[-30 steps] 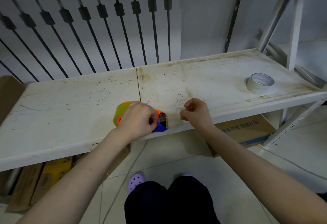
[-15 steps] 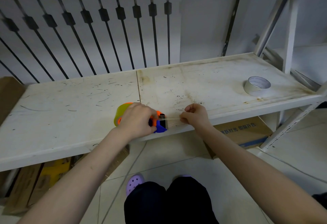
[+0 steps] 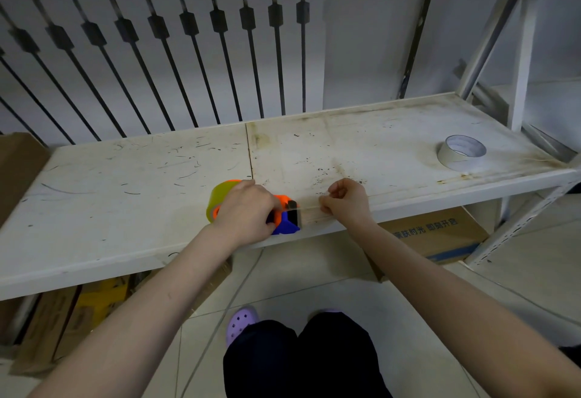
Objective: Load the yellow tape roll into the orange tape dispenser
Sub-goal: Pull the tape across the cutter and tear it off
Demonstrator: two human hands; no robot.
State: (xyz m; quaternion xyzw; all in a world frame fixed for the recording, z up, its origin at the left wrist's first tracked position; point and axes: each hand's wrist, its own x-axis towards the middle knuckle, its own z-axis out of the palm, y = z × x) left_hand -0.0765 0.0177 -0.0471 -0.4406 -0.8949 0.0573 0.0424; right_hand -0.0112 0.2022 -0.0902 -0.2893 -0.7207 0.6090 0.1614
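Observation:
The orange tape dispenser (image 3: pixel 280 205) with a blue front part lies near the front edge of the white shelf (image 3: pixel 125 183). The yellow tape roll (image 3: pixel 218 201) sits in it, showing to the left of my left hand (image 3: pixel 245 212), which is closed over the dispenser's body. My right hand (image 3: pixel 345 201) is just right of the dispenser's mouth, fingers pinched on the free end of the tape (image 3: pixel 309 208). A short clear strip of tape stretches from the dispenser to those fingers. Most of the dispenser is hidden under my left hand.
A white tape roll (image 3: pixel 461 152) lies flat at the shelf's right end. A radiator with black bars stands behind the shelf. Cardboard boxes (image 3: pixel 437 234) sit on the tiled floor underneath. A white upright post (image 3: pixel 522 51) rises at the right.
My right hand has moved a little to the right, so the tape strip is slightly longer. The left hand stays on the dispenser.

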